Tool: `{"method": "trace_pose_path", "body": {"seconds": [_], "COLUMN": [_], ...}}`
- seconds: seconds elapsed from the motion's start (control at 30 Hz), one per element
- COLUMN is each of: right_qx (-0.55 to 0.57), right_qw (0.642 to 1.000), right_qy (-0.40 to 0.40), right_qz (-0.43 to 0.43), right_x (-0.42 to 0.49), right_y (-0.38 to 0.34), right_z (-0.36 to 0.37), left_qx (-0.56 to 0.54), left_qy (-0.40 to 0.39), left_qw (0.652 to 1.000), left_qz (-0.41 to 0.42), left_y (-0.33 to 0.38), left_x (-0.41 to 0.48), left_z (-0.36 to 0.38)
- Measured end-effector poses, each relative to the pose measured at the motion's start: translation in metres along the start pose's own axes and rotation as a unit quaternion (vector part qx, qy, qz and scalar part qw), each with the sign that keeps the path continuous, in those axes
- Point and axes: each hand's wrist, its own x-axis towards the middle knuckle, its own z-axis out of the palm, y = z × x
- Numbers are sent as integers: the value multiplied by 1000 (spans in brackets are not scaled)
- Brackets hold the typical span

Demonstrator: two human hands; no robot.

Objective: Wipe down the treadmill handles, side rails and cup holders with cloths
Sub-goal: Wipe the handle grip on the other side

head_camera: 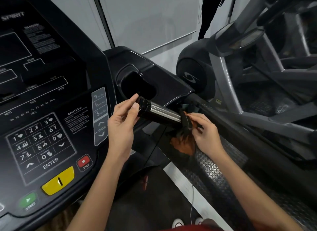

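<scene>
The treadmill's short handle (pixel 161 113), black with a chrome sensor band, sticks out toward me below the cup holder (pixel 137 83). My left hand (pixel 122 122) holds the handle's black end cap between thumb and fingers. My right hand (pixel 204 132) pinches a dark cloth with orange patches (pixel 184 138) against the handle's base, where the cloth wraps the bar and hangs down. The long black side rail (pixel 240 132) runs down to the right past my right hand.
The console (pixel 49 120) with keypad, red stop button (pixel 84 162) and yellow safety key (pixel 58 181) fills the left. A grey elliptical machine (pixel 240 67) stands close on the right. The textured foot rail (pixel 211 172) and the belt lie below; a thin cord (pixel 193 201) hangs down.
</scene>
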Motion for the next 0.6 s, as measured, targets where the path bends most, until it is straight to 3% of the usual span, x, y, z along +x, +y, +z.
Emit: {"method": "trace_pose_path", "body": {"seconds": [0.13, 0.23, 0.37, 0.5, 0.6], "right_qx": [49, 76, 102, -32, -62], "right_qw": [994, 990, 993, 998, 995], "right_qy": [-68, -63, -29, 0, -58], "right_qz": [73, 99, 46, -53, -50], "right_x": [13, 16, -1, -9, 4], "right_y": [3, -6, -31, -42, -45], "right_z": [-7, -10, -13, 6, 2], "left_qx": [-8, -11, -14, -15, -17], "left_qy": [0, -3, 4, 5, 5], "left_qw": [1000, 1000, 1000, 1000, 1000], "left_qz": [0, 3, 5, 1, 0], "left_y": [-1, -1, -1, -1, -1], "left_x": [0, -1, -1, 0, 0], "left_z": [1, 0, 2, 2, 2]}}
